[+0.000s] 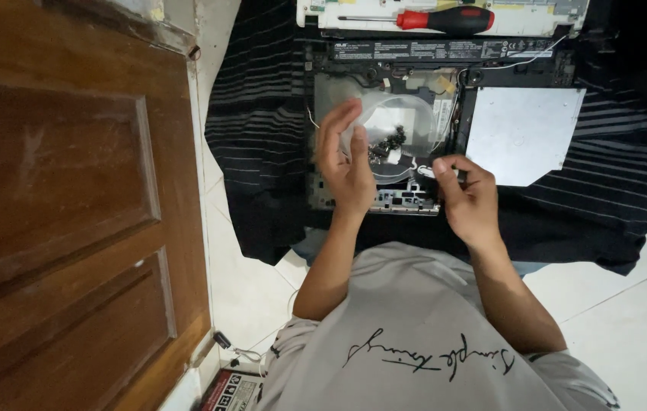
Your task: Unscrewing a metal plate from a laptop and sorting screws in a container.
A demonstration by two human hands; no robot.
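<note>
From the head camera, the left hand (346,164) is spread, fingers fanned over a clear plastic bag (407,122) of small dark screws (388,143), which lies just beyond its fingertips on the opened laptop (384,194). The right hand (466,199) pinches a small white piece (424,171) just right of the bag; what it is cannot be made out. The left hand is nearer the screws. One bag, one silver drive (525,133), one red-handled screwdriver (430,19) lying crosswise at the far edge, all on a striped cloth (262,137).
</note>
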